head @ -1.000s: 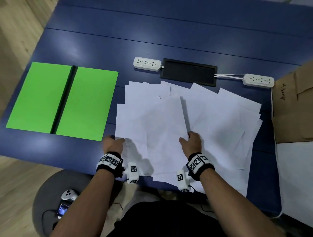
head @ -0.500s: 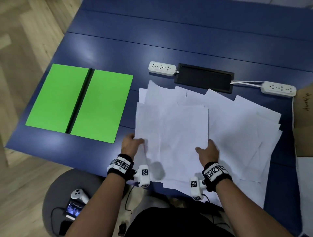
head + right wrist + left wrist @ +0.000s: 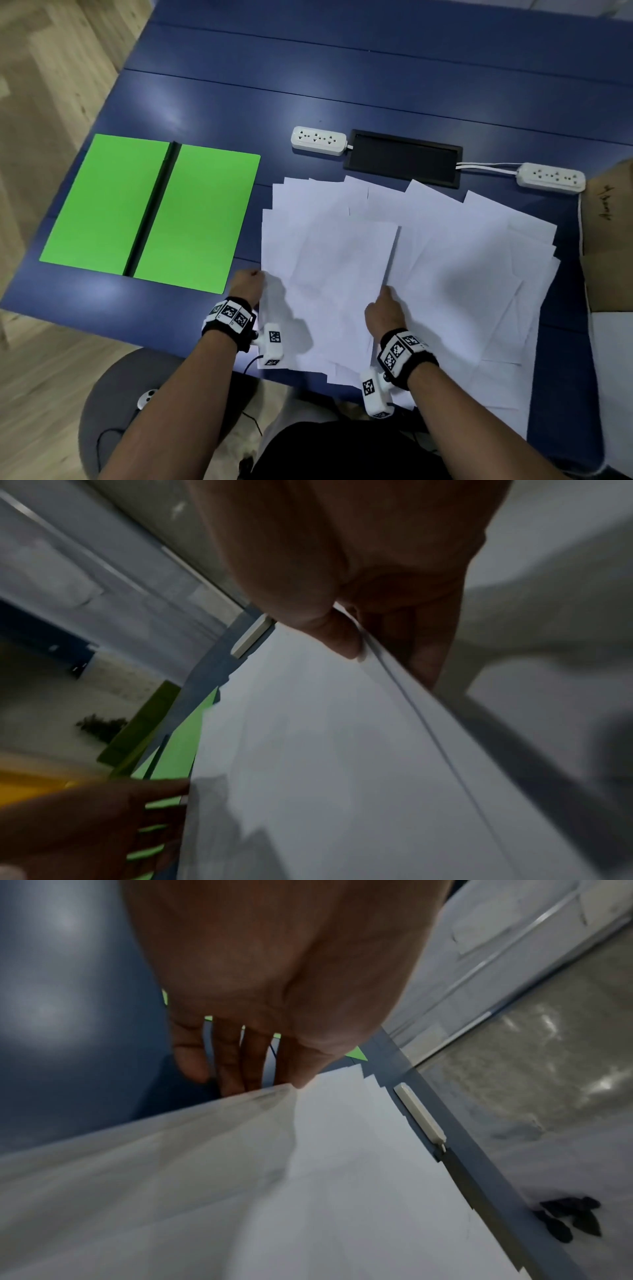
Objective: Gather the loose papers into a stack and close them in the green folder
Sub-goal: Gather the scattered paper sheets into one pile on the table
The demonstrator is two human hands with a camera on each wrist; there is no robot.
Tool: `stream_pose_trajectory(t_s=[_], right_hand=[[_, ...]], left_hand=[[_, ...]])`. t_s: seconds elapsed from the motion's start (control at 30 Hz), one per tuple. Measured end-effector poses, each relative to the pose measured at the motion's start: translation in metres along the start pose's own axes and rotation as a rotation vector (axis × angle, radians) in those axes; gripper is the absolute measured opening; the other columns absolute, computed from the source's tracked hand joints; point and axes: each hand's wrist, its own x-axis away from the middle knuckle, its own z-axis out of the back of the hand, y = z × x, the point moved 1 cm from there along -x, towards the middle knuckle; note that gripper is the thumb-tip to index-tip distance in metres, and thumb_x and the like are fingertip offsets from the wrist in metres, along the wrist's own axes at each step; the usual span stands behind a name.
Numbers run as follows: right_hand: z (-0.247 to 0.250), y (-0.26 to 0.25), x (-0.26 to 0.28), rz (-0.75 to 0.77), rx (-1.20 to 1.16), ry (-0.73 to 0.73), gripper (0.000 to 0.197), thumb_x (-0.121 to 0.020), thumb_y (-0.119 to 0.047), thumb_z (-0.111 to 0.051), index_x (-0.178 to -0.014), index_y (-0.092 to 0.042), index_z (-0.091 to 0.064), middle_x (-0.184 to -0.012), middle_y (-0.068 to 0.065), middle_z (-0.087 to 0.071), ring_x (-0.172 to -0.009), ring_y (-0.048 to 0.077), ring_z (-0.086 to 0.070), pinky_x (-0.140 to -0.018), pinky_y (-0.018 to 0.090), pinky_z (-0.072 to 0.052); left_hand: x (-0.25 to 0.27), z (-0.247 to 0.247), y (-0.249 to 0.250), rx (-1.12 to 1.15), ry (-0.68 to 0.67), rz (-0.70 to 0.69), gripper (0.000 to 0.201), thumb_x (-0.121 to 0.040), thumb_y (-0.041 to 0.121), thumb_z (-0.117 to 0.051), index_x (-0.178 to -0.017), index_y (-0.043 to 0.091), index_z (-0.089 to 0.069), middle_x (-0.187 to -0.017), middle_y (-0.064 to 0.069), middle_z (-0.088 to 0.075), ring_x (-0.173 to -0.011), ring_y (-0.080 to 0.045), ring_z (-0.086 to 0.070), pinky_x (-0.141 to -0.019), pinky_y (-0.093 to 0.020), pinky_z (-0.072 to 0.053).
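Since prev. frame both hands sit lower on the sheets; gathered bundle looks narrower, R edge now at mid-spread. Left hand (image 3: 247, 286) at L edge of loose papers (image 3: 445, 274): fingers (image 3: 236, 1058) straight, set against the paper edge, nothing gripped. Right hand (image 3: 385, 313) pinches R edge of the top bundle (image 3: 335, 281), thumb (image 3: 337, 631) on top, other fingers under the edge. Bundle lies on the spread, raised slightly at R side. Remaining sheets fanned to the right, overhanging near edge of blue table (image 3: 308, 85). Green folder (image 3: 154, 212) open flat, left of papers, not touching them. Two power strips (image 3: 318, 140) and black panel (image 3: 402, 159) behind papers. Cardboard box (image 3: 609, 240) at far right.
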Motion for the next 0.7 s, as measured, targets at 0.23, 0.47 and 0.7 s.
stream_pose_trajectory(t_s=[0.23, 0.47, 0.7], right_hand=[[0.005, -0.010, 0.005, 0.158, 0.010, 0.053, 0.077, -0.089, 0.006, -0.038, -0.154, -0.034, -0.027, -0.130, 0.005, -0.062, -0.109, 0.030, -0.064, -0.090, 0.037, -0.056], [-0.021, -0.032, 0.006, 0.103, 0.071, 0.181, 0.078, -0.095, -0.010, -0.047, -0.160, -0.010, -0.004, -0.158, 0.012, -0.030, -0.137, 0.034, -0.042, -0.109, 0.039, -0.038], [-0.033, -0.033, 0.002, 0.172, 0.187, 0.065, 0.069, -0.093, -0.015, -0.051, -0.155, -0.008, -0.022, -0.157, 0.007, -0.023, -0.141, 0.033, -0.029, -0.110, 0.045, -0.037]], left_hand=[[-0.002, -0.006, 0.002, 0.113, 0.059, -0.004, 0.029, -0.100, 0.021, -0.049, -0.077, 0.007, -0.057, -0.075, -0.016, -0.054, -0.073, -0.028, -0.051, -0.067, -0.035, -0.041], [-0.004, -0.010, 0.011, 0.207, -0.010, 0.099, 0.040, -0.094, 0.030, -0.071, -0.113, -0.005, -0.069, -0.115, -0.027, -0.071, -0.093, -0.031, -0.065, -0.077, -0.033, -0.045], [-0.004, -0.013, 0.013, 0.095, 0.009, 0.086, 0.038, -0.086, 0.028, -0.079, -0.103, -0.005, -0.073, -0.106, -0.022, -0.074, -0.096, -0.034, -0.070, -0.078, -0.037, -0.052]])
